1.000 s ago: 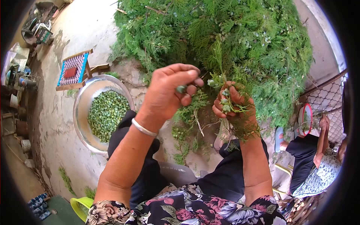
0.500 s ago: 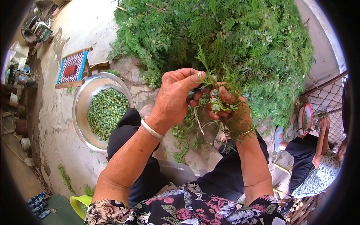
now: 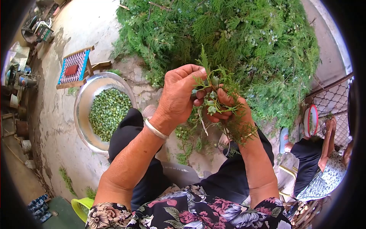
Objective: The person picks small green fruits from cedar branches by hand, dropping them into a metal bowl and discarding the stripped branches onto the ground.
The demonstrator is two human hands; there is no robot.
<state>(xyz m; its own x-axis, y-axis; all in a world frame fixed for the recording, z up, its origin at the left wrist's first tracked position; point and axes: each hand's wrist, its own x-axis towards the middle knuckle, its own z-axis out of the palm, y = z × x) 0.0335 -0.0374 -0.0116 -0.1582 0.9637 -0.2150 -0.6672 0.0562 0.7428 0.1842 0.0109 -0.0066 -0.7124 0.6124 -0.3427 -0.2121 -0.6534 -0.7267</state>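
Between my hands is a leafy evergreen sprig (image 3: 227,82) with several pale green cones (image 3: 212,108) on it. My right hand (image 3: 238,114) is closed around its stem, and some foliage hangs over that wrist. From the other side, my left hand (image 3: 178,89) is closed at the sprig's upper tip, thumb against forefinger. A bluish-green cone shows by its curled fingers; whether it is gripped or just touched is hidden. To the left on the ground, a wide metal basin (image 3: 84,122) holds a heap of picked green cones (image 3: 109,114).
A large pile of cut evergreen branches (image 3: 221,38) lies ahead. A low stool with a woven seat (image 3: 76,65) stands behind the basin. At the right, another person (image 3: 320,168) sits by a red-rimmed container (image 3: 313,119). A yellow-green tub (image 3: 81,209) is at lower left.
The sprig has shifted and turned slightly between my hands, and its cones have moved a little to the left. Both hands keep their closed grip.
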